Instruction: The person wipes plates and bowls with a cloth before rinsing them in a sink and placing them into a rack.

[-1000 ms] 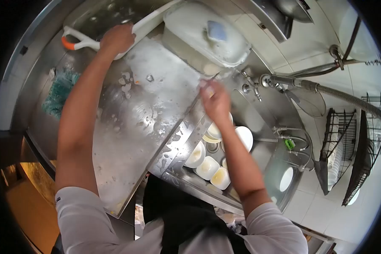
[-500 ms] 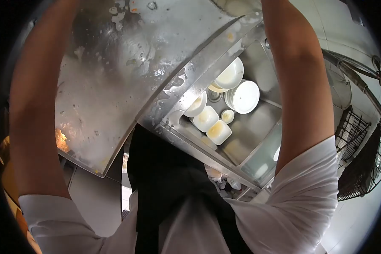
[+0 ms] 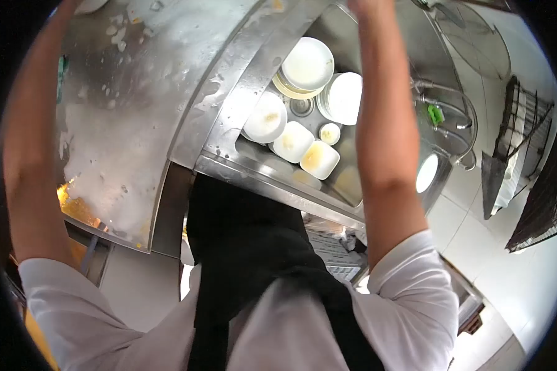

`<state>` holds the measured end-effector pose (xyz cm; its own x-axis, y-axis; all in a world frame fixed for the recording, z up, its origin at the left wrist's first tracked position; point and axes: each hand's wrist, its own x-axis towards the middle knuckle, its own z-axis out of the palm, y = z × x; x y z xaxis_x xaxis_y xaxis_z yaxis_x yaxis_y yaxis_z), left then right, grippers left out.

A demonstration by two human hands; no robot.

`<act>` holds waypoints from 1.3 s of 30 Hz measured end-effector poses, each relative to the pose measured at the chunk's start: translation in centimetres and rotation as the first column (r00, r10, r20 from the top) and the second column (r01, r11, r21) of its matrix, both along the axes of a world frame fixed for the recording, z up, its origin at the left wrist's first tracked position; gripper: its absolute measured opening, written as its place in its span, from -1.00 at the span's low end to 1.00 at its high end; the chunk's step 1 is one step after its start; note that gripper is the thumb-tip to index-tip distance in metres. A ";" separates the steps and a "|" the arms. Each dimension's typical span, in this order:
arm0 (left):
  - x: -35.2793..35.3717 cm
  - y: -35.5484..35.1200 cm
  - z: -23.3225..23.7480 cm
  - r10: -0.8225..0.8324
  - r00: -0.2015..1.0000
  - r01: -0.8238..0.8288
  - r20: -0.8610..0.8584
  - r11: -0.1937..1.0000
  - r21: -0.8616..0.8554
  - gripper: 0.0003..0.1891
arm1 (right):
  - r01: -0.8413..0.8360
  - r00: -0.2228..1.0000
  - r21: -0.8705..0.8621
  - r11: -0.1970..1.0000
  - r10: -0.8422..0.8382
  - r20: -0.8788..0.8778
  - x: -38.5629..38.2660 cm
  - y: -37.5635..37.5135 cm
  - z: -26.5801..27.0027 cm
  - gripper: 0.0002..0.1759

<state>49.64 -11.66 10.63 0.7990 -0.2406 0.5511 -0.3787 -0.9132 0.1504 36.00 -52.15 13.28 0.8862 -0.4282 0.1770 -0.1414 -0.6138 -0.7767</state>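
Observation:
Both my arms stretch forward past the top edge of the view, so neither hand shows. My left forearm (image 3: 34,123) reaches over the wet metal counter (image 3: 136,117), and a white dish edge (image 3: 93,5) shows near its far end. My right forearm (image 3: 387,105) crosses the metal sink and hides part of it. In the sink basin stand a stack of round white plates (image 3: 345,99), a large round bowl (image 3: 307,63) on other dishes, and a stained round dish (image 3: 266,117). Two squarish white bowls lie nearer me, one a stained bowl (image 3: 320,160), beside a small cup (image 3: 329,133).
A drain fitting (image 3: 302,107) shows between the dishes. Right of my arm are a hose tap (image 3: 467,123) with a green object (image 3: 436,114), and a round white dish (image 3: 426,173). A black wire rack (image 3: 526,136) stands at the right. Orange scraps (image 3: 77,207) lie at the counter's left edge.
The view has shifted, showing more of the sink's right side and the tap. My right forearm now crosses the sink further left. The dishes in the basin keep their arrangement.

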 end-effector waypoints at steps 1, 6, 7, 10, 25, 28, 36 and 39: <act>2.4 2.8 -3.4 -0.034 0.999 0.034 0.008 0.999 0.023 -0.37 | -0.059 0.988 0.012 0.998 0.060 -0.139 -4.4 -1.0 -1.8 -0.52; -19.1 -17.7 -1.7 -0.322 0.817 0.131 -0.478 0.911 -0.390 -0.64 | -0.036 0.758 0.366 0.930 0.264 -0.597 -25.6 -4.4 -14.3 -0.54; -21.9 -19.4 -7.4 -0.678 0.671 0.509 -0.301 0.716 -0.478 -0.67 | -0.018 0.707 0.421 0.907 0.309 -0.636 -28.7 -4.1 -13.8 -0.52; -32.3 -28.1 -11.6 -0.458 0.195 0.692 -0.867 0.691 -0.209 -0.73 | -0.101 0.774 0.067 0.993 0.121 -0.622 -39.5 -5.7 -18.8 -0.52; -40.8 -31.3 -33.5 0.027 0.217 0.818 -0.976 0.540 0.197 -0.72 | 0.106 0.801 -0.255 0.961 -0.235 -0.551 -53.6 -9.8 -13.7 -0.47; -39.7 -33.0 -30.4 0.020 0.170 0.917 -0.985 0.362 0.165 -0.75 | 0.089 0.854 -0.266 0.960 -0.211 -0.475 -54.2 -10.3 -14.3 -0.47; -34.6 -33.0 -29.4 -0.352 -0.120 0.085 -0.928 0.928 -0.363 -0.43 | 0.168 0.808 -0.235 0.957 -0.270 -0.523 -54.1 -10.4 -13.3 -0.44; -32.5 -31.3 -36.8 -0.383 -0.039 -0.279 -0.923 0.891 -0.358 -0.42 | 0.162 0.835 -0.247 0.955 -0.266 -0.482 -54.3 -10.4 -13.6 -0.44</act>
<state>17.11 -42.97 -26.22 0.5649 -0.3860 -0.7293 0.4138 -0.6322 0.6550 -18.34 -62.51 -0.36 0.7638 -0.6219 -0.1729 -0.6261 -0.6485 -0.4331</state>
